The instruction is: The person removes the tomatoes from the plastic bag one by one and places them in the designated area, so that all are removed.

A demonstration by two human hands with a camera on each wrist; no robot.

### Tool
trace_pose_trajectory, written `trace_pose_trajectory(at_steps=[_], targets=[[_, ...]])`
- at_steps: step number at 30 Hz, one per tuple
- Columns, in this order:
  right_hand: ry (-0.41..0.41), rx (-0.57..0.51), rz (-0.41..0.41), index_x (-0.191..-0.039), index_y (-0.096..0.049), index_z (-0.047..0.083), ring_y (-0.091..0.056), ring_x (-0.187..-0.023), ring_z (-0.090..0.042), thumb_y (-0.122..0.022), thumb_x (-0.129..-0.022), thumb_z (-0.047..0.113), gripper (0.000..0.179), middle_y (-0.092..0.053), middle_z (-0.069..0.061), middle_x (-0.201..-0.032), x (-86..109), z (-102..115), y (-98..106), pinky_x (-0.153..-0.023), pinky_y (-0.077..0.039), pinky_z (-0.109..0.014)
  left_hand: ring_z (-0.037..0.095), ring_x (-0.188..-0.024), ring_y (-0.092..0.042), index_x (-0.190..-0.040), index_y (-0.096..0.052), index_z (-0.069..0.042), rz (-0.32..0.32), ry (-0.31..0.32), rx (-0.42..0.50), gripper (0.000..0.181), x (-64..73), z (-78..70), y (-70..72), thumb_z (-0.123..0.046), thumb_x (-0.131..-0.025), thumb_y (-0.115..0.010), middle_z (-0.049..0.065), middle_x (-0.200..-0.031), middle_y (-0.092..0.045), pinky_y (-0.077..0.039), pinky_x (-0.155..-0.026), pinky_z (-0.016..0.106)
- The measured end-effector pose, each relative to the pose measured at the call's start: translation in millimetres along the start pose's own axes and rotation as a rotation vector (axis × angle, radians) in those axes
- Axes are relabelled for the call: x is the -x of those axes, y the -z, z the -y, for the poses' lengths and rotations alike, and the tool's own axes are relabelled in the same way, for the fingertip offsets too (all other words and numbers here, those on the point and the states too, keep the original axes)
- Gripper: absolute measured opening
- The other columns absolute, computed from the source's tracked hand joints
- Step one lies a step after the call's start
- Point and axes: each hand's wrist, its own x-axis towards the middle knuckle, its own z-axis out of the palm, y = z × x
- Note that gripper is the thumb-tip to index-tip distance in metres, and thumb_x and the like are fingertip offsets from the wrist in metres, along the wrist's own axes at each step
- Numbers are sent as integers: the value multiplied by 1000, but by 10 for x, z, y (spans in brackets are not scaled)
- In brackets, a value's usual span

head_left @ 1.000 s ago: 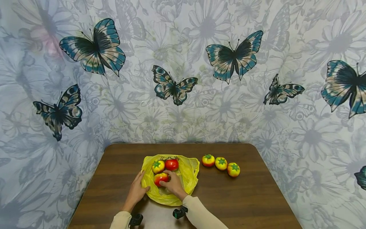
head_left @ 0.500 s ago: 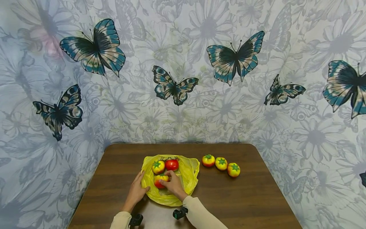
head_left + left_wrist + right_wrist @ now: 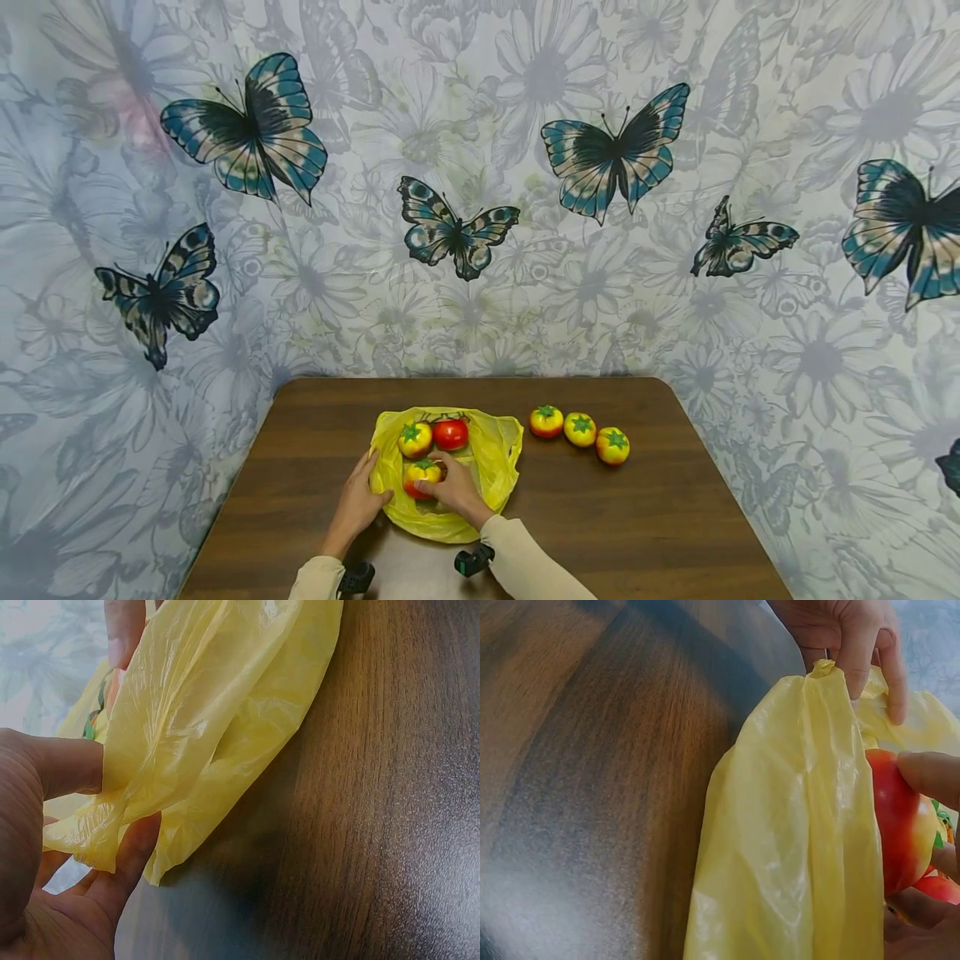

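Note:
A yellow plastic bag [image 3: 495,467] lies spread open on the table. My left hand [image 3: 358,500] pinches its left edge, thumb on one side and fingers on the other, as the left wrist view shows. Inside the bag, my right hand [image 3: 456,487] grips a red-and-yellow tomato [image 3: 420,477] with a green leafy top; the right wrist view shows the thumb on the red side of that tomato [image 3: 900,825]. Behind it in the bag sit another yellow tomato [image 3: 415,439] and a plain red tomato [image 3: 451,434], with dark stems along the far rim.
To the right of the bag, a red-and-yellow tomato [image 3: 546,422] and two more yellowish tomatoes [image 3: 581,429] stand in a slanting row. The brown wooden table [image 3: 645,533] ends at a wall [image 3: 480,333] covered with butterflies and flowers.
The gripped tomato has turned so its green top faces up, and it sits slightly nearer to me. The left hand keeps its hold on the bag.

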Motion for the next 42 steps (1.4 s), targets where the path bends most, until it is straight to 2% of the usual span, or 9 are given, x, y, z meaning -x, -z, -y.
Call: trace_pose_trajectory(at_steps=[8,21,28,34,42], targets=[[12,35,-7,-129,-60,16,-60,-114,-26,-80,-79,36,58,-62,-8,-130,3,-20,-7,-100,-50,-50,50,-140,-35,-149,-34,5,5,10,1,83,8,28,-9,-4,-77,-75,29,-156,-28,-31,-113,61],[92,1,-43,-127,-61,14,-60,-112,-25,-81,-79,30,55,-60,-10,-129,122,106,96,-96,-53,-46,49,-140,-35,-149,-33,6,4,-16,12,84,-5,68,-11,-4,-77,-75,29,-156,-29,-31,-113,61],[152,7,-64,-125,-61,19,-58,-114,-25,-81,-79,32,53,-59,-7,-128,182,179,144,-98,-51,-48,49,-140,-35,-150,-33,5,5,-21,12,84,-2,81,-8,-4,-77,-74,29,-156,-29,-32,-113,61],[210,-48,-68,-127,-61,15,-58,-112,-23,-81,-79,30,53,-57,-7,-127,246,296,217,-92,-56,-41,49,-140,-33,-150,-32,4,13,-9,10,84,2,78,2,-4,-79,-74,28,-157,-28,-32,-113,61],[271,-77,-87,-127,-60,14,-58,-116,-25,-80,-80,28,53,-58,-7,-130,342,422,318,-93,-56,-39,50,-140,-33,-151,-32,4,10,-9,17,83,3,58,15,-4,-79,-74,28,-157,-28,-31,-113,62]])
